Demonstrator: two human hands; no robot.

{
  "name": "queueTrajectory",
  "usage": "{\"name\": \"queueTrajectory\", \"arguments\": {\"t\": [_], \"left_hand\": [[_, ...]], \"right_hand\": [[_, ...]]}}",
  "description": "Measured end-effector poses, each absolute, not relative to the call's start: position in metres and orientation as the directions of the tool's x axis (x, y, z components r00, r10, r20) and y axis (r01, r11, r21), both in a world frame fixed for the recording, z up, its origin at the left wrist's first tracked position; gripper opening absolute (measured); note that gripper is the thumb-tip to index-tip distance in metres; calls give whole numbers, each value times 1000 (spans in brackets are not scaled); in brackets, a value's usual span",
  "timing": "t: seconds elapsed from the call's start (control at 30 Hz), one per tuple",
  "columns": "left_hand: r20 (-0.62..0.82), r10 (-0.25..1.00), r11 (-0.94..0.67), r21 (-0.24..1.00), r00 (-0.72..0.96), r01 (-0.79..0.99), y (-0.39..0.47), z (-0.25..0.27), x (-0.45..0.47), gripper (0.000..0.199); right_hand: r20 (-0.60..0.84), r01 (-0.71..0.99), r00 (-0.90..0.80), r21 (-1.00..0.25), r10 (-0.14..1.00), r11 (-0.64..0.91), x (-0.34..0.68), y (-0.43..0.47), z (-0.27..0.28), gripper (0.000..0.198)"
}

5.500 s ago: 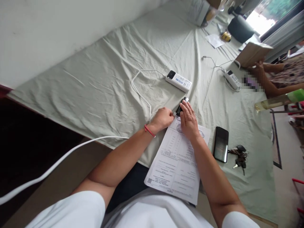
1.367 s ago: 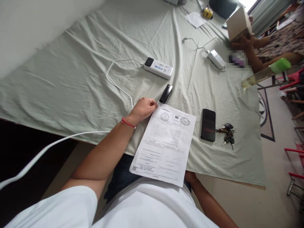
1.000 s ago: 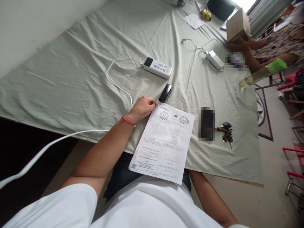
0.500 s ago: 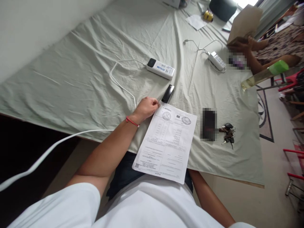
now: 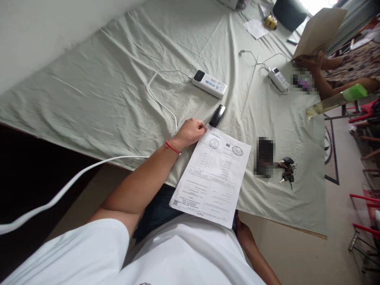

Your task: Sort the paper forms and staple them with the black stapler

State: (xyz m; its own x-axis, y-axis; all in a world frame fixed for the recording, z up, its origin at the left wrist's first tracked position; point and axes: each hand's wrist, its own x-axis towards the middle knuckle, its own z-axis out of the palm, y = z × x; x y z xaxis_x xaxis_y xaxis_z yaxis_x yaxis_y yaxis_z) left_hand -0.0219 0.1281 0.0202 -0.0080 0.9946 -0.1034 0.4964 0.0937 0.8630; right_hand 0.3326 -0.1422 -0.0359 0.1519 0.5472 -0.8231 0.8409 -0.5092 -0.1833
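My left hand [image 5: 192, 131], a red cord bracelet at its wrist, has its fingers curled shut on the far left corner of a printed paper [image 5: 212, 174]. The sheet lies partly on the cloth and its near end hangs over the table edge toward my lap. Round and oval stamps show near its far end. Just past that corner lies a small glossy black oblong object [image 5: 217, 115]. Below the table edge, beside my thigh, is my right hand [image 5: 242, 233]; its fingers are mostly hidden.
A white power strip [image 5: 209, 84] with a cable lies ahead on the green tablecloth [image 5: 118, 87]. To the right are a blurred dark rectangle [image 5: 265, 157], keys [image 5: 287, 170], a white adapter [image 5: 279, 80] and a green-capped bottle [image 5: 335, 102]. Another person's arm [image 5: 326, 75] rests at far right.
The whole view has shifted slightly, so table things appear further right. My right hand has come partly into view beside my thigh. My left hand keeps its grip on the paper's corner.
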Motion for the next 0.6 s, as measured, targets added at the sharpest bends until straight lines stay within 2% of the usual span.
{"name": "queueTrajectory", "arguments": {"t": [0.07,0.17,0.2,0.27,0.3,0.33,0.4,0.47,0.53,0.6], "left_hand": [[-124,992,116,871,-14,477,126,24,-22,16],[-203,979,187,896,-3,403,122,31,-24,15],[-248,969,228,905,10,360,120,33,-24,16],[-336,940,312,915,55,257,118,39,-25,19],[-366,927,343,917,83,204,117,41,-25,20],[-382,917,364,919,112,153,117,43,-26,21],[-377,911,373,926,170,54,117,45,-27,20],[-346,911,364,930,227,-44,118,44,-30,15],[-302,914,345,929,270,-131,119,41,-32,11],[-257,925,318,926,281,-201,121,37,-33,11]], "right_hand": [[-817,913,144,-108,559,-394,333,-137,-30,57],[-813,930,36,-186,581,-318,327,-121,-2,41],[-830,923,-26,-234,557,-305,326,-116,11,47],[-864,822,-228,-417,448,-387,323,-107,39,56],[-841,741,-331,-512,428,-434,323,-103,52,53],[-802,652,-384,-586,457,-481,324,-99,63,50],[-664,460,-295,-729,687,-507,325,-92,76,48],[-448,367,9,-830,894,-420,325,-83,76,44],[-227,391,277,-861,933,-326,322,-73,65,43],[-139,410,348,-867,927,-284,315,-62,49,50]]}}
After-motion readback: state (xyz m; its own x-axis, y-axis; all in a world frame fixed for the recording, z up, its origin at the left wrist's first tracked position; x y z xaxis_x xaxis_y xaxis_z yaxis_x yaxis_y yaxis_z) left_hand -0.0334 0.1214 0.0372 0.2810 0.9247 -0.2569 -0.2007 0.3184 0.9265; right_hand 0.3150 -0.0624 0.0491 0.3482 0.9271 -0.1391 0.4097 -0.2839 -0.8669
